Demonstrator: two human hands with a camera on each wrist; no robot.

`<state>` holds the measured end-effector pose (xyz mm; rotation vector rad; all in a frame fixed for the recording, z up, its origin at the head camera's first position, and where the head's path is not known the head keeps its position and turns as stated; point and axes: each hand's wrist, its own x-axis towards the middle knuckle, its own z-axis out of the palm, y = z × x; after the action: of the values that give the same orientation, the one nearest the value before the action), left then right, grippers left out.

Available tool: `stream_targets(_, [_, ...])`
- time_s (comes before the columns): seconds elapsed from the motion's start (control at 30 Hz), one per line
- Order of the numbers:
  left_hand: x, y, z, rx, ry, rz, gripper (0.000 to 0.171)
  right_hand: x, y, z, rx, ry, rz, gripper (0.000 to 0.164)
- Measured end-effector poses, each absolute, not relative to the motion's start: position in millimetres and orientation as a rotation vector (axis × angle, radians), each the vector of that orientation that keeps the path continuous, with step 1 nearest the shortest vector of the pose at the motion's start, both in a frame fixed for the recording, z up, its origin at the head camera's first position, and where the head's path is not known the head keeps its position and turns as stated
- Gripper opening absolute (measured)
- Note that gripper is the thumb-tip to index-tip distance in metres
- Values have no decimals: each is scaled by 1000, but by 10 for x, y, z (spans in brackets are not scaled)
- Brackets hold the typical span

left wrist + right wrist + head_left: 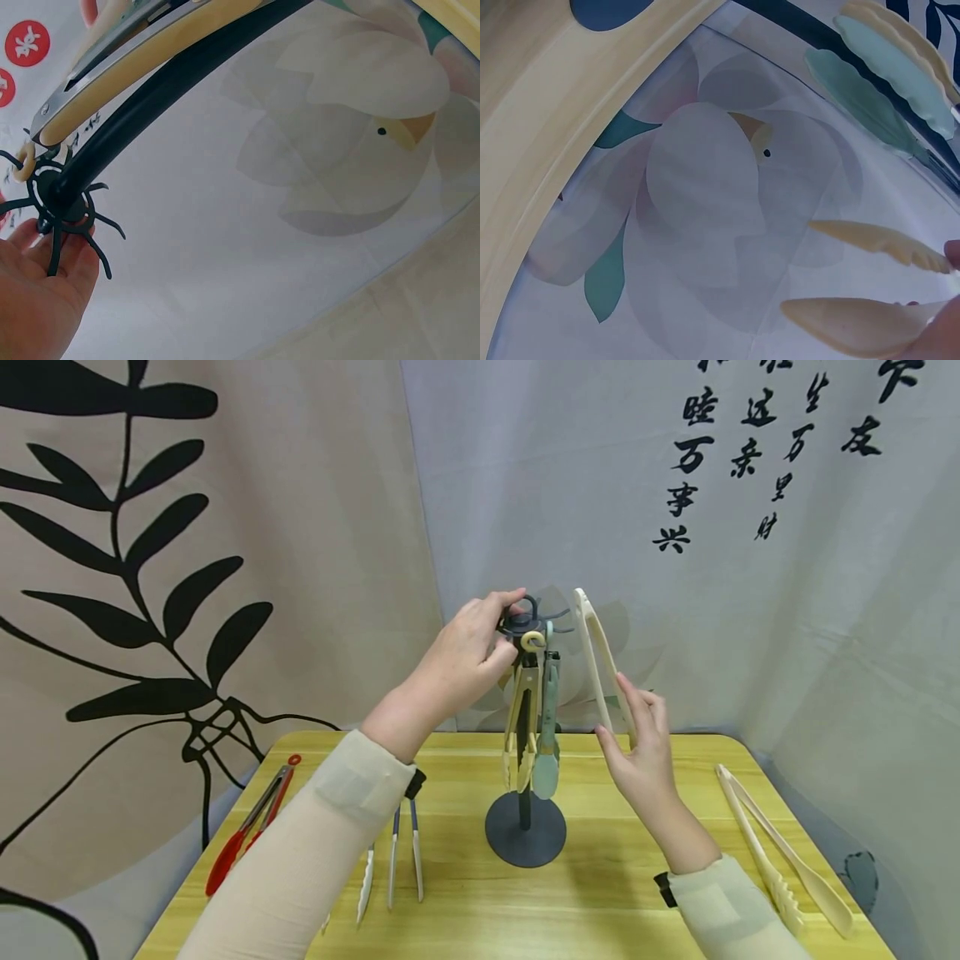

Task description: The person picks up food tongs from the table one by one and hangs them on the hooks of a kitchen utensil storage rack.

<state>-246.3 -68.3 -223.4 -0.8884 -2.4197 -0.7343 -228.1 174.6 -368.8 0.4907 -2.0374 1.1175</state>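
In the head view my left hand (474, 643) grips the hooked top of a dark utensil stand (525, 843), its thumb and fingers around the hub. From below, the left wrist view shows the hand (41, 300) behind the hub (67, 187) and its curved hooks. Yellow tongs (512, 718) and green tongs (548, 774) hang from the stand. To the right, my right hand (647, 745) holds cream tongs (592, 660) upright near their lower ends, apart from the stand. Their tips (840, 322) reach into the fingers in the right wrist view.
On the wooden table (600, 877), red tongs (223, 862) lie at the left and blue-and-white tongs (417, 856) lie by my left forearm. Another pair of cream tongs (828, 906) rests near the right edge. A printed cloth (525, 460) hangs behind the table.
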Motion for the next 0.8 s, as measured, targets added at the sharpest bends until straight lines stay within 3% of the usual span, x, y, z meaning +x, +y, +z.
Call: stream_targets(0.8, [-2476,-674,-2243,-896,-2410,-732,57,-2337,1687,-3716,513,-2044,1118,77])
